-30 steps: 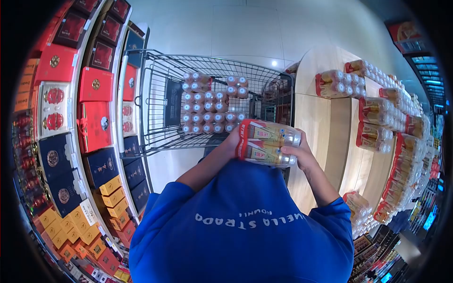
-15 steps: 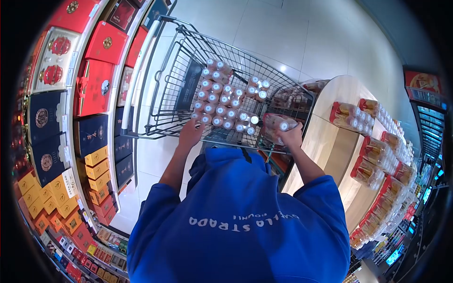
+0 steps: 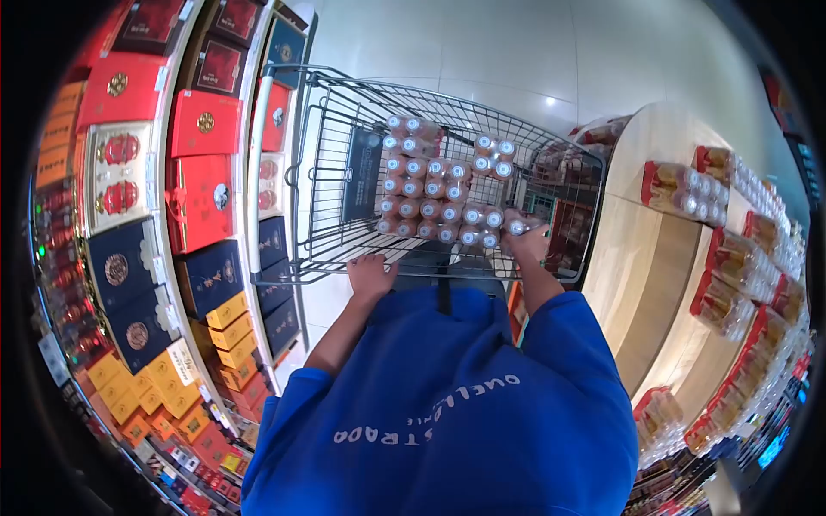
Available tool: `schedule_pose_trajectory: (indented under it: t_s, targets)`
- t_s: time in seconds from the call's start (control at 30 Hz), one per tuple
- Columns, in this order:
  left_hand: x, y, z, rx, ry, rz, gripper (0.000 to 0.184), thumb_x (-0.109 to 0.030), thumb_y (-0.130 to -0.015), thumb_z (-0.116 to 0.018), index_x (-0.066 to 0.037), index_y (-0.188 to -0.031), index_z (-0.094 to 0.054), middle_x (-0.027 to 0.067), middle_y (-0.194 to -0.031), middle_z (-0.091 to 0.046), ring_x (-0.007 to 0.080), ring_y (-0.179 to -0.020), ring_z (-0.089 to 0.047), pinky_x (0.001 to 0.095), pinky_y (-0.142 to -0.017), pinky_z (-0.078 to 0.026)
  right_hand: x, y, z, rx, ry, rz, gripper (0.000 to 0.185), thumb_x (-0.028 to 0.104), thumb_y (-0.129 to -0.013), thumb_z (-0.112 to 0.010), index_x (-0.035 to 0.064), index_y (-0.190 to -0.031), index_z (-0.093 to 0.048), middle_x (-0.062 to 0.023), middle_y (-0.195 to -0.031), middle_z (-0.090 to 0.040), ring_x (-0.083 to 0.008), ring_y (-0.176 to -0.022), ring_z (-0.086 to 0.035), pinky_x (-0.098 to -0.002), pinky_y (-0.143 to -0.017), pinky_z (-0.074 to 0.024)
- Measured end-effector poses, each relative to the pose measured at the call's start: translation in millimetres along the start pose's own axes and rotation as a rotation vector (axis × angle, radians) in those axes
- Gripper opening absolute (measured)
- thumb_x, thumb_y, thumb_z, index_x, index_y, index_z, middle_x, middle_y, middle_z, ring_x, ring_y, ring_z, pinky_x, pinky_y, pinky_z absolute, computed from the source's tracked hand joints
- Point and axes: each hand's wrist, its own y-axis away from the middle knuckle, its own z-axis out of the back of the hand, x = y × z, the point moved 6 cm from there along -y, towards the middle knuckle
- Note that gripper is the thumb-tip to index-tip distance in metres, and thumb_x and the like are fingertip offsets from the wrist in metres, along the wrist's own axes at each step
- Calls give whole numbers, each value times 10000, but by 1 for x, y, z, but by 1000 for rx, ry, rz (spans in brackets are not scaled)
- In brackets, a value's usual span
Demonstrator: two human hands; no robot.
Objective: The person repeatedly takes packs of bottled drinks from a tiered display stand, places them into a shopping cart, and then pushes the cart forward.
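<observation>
Inside a wire shopping cart (image 3: 482,103) stand several shrink-wrapped packs of drink bottles (image 3: 422,189) with pale round caps, close together. My right hand (image 3: 528,244) reaches over the cart's near side, closed around another bottle pack (image 3: 518,222), which sits beside the front row at its right end. Part of that pack is hidden by the hand. My left hand (image 3: 372,275) is at the cart's near top rail, its fingers curled over the wire, left of the bottles' front edge.
On the left, shelves carry red gift boxes (image 3: 205,125), dark blue boxes (image 3: 206,275) and yellow cartons (image 3: 231,331). To the right, a wooden display stand (image 3: 637,232) holds more bottle packs (image 3: 684,191). Pale floor tiles (image 3: 508,52) lie beyond the cart.
My right hand has brought its bottle pack left, against the other packs. My left hand has drawn back from the bottles to the cart's rail. The whole view has turned slightly.
</observation>
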Motion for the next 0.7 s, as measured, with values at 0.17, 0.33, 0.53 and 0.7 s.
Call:
schedule_pose_trajectory:
  t_s: [0.17, 0.33, 0.53, 0.7]
  targets:
    - [1, -5, -3, 124, -113, 118, 454, -503, -912, -593, -119, -1093, -753, 122, -1100, -758, 303, -1130, -656, 495, -1004, -412, -4, -10, -7, 150, -40, 11, 1070, 408, -663, -904, 84, -1461, -269, -249, -1353, -529, -415, -1271, -584, -490, -1042, -523]
    - [6, -13, -13, 162, -94, 156, 408, -462, -875, -616, -136, -1038, -798, 134, -1007, -780, 351, -967, -736, 508, -903, -524, -32, -25, -31, 102, -139, 16, 1030, 397, -786, -817, 68, -1549, -207, -277, -1381, -533, -402, -1276, -591, -484, -1049, -499]
    - [6, -20, -15, 167, -242, 201, 395, -395, -885, -576, -179, -1141, -787, 160, -1081, -770, 376, -1055, -719, 502, -914, -544, -39, 2, 14, 106, -424, 232, 948, 336, -810, -766, 37, -1564, -274, -279, -1384, -535, -429, -1277, -577, -489, -1064, -496]
    - [-18, -9, 3, 144, -187, 295, 411, -319, -863, -561, -146, -1168, -775, 178, -1152, -751, 392, -1100, -698, 513, -940, -540, -89, 52, 134, -136, -700, 469, 779, 304, -836, -744, 9, -1480, -422, -245, -1396, -531, -410, -1255, -579, -462, -1064, -498]
